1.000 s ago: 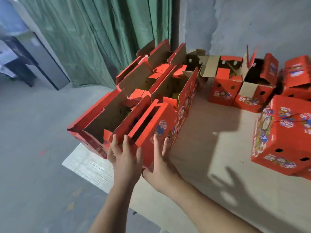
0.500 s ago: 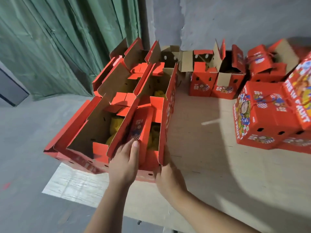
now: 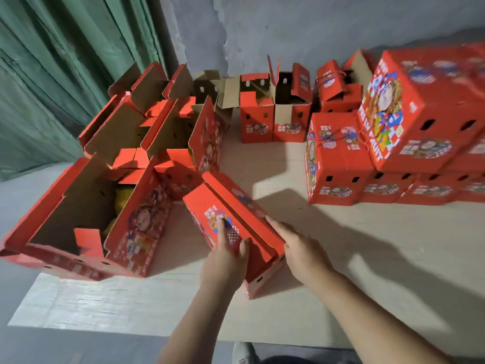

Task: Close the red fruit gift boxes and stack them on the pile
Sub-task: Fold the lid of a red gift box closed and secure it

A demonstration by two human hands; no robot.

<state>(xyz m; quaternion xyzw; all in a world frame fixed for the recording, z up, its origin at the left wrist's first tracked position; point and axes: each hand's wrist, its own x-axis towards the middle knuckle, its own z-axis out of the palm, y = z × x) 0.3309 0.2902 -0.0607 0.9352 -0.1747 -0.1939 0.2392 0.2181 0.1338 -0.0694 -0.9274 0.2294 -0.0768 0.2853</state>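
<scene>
Pulled clear of the row, red box (image 3: 236, 227) half-closed, both hands (image 3: 223, 258) pressing flaps.

left hand (image 3: 223, 261): fingers flat | right hand (image 3: 301, 250): fingers extended, flat

A single head-worn wide-angle view looks forward and steeply down from the near edge of the pale plywood tabletop (image 3: 341, 258), close above the person's two forearms, which enter from the bottom. It faces the grey concrete wall (image 3: 301, 30) at the far side, with the green curtain (image 3: 65, 61) at far left. Straight edges bow outward near the borders.
</scene>
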